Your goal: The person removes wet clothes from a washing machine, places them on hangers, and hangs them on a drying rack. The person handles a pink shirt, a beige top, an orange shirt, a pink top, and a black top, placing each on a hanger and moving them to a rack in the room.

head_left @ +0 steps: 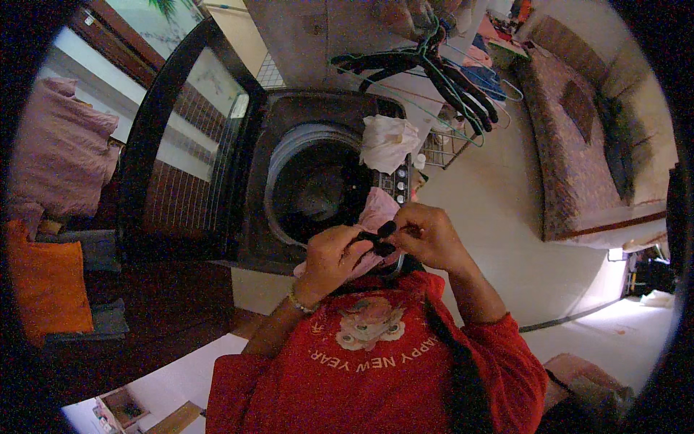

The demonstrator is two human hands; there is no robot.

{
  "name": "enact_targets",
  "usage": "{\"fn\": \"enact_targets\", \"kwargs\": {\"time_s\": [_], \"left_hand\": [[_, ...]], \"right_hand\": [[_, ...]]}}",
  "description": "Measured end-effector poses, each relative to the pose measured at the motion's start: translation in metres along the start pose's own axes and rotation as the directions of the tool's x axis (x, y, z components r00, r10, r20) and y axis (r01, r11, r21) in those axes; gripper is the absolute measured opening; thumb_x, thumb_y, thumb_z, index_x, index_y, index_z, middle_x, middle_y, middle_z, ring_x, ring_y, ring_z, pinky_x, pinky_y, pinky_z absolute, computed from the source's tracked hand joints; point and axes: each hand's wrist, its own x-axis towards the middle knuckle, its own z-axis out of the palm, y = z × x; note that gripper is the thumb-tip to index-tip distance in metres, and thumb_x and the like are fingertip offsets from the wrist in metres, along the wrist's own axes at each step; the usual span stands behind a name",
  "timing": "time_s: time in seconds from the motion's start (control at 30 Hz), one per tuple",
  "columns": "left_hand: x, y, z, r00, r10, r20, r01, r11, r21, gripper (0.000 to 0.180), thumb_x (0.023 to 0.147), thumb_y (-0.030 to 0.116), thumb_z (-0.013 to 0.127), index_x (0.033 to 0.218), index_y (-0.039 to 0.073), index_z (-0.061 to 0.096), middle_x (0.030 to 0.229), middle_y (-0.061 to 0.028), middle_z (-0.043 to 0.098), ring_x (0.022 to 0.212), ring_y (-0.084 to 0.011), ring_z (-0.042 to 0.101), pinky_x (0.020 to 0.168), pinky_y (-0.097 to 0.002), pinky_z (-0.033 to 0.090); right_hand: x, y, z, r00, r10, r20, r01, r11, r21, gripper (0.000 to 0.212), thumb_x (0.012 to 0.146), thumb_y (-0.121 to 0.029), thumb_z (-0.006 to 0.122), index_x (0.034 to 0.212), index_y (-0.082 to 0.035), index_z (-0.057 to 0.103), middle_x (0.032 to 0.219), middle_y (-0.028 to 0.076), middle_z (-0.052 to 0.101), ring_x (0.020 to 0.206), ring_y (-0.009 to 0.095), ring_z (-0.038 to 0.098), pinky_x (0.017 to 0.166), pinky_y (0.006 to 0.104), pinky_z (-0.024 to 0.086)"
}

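Both my hands meet close to my chest, over the near right corner of a top-loading washing machine (249,239). A small black object (387,229) with rounded ends lies between their fingers; its exact kind is hard to make out. My left hand (331,254) is closed on it, with a pink cloth (379,205) under and around the fingers. My right hand (428,235) pinches at the object's other side. A crumpled white cloth (389,143) rests on the machine's right rim by the control knobs. The drum (318,192) gapes open, its inside dark.
The machine's raised lid (191,137) stands at left. Several hangers (441,72), black and green, hang at the far right. Left, there are a pink cloth (61,148) and an orange cloth (54,282). A patterned sofa (571,145) stands at right.
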Motion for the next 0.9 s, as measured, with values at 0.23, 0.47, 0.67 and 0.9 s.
{"fn": "enact_targets", "kwargs": {"time_s": [0.23, 0.47, 0.67, 0.9], "left_hand": [[-0.006, 0.004, 0.001, 0.983, -0.136, 0.121, 0.143, 0.988, -0.050, 0.025, 0.075, 0.016, 0.059, 0.095, 0.001, 0.058, 0.088, -0.0148, 0.060, 0.077, -0.0272, 0.060, 0.067, -0.0343, 0.047], [-0.024, 0.004, -0.037, 0.933, -0.154, -0.325, 0.152, 0.988, -0.032, 0.027, 0.078, 0.013, 0.058, 0.101, 0.000, 0.055, 0.095, -0.0110, 0.055, 0.078, -0.0203, 0.054, 0.070, -0.0289, 0.043], [-0.058, -0.018, -0.072, 0.792, -0.484, -0.372, 0.413, 0.873, -0.258, 0.026, 0.078, 0.013, 0.055, 0.100, -0.001, 0.055, 0.093, -0.0099, 0.058, 0.081, -0.0171, 0.054, 0.075, -0.0294, 0.043], [-0.090, 0.019, -0.098, 0.668, -0.608, -0.428, 0.313, 0.752, -0.580, 0.041, 0.073, 0.034, 0.064, 0.095, 0.001, 0.055, 0.084, -0.0057, 0.057, 0.076, -0.0135, 0.055, 0.069, -0.0265, 0.045]], "right_hand": [[0.005, 0.010, 0.012, 0.980, -0.172, 0.102, 0.182, 0.979, -0.093, 0.011, 0.077, -0.008, 0.061, 0.083, 0.002, 0.059, 0.084, 0.013, 0.059, 0.073, 0.014, 0.061, 0.054, 0.0269, 0.047], [0.006, 0.023, -0.011, 0.914, 0.338, 0.223, -0.373, 0.918, 0.136, 0.022, 0.081, -0.020, 0.058, 0.081, 0.002, 0.060, 0.073, 0.009, 0.063, 0.067, 0.010, 0.059, 0.056, 0.0276, 0.045], [0.014, 0.060, -0.019, 0.983, 0.115, -0.141, -0.032, 0.872, 0.488, 0.018, 0.081, -0.018, 0.059, 0.090, -0.002, 0.058, 0.082, 0.002, 0.057, 0.074, 0.012, 0.054, 0.065, 0.0262, 0.045], [0.049, 0.039, -0.015, 0.987, 0.125, -0.102, -0.024, 0.739, 0.673, 0.026, 0.080, -0.019, 0.058, 0.100, -0.001, 0.054, 0.090, 0.003, 0.053, 0.077, 0.013, 0.052, 0.067, 0.0279, 0.044]]}}
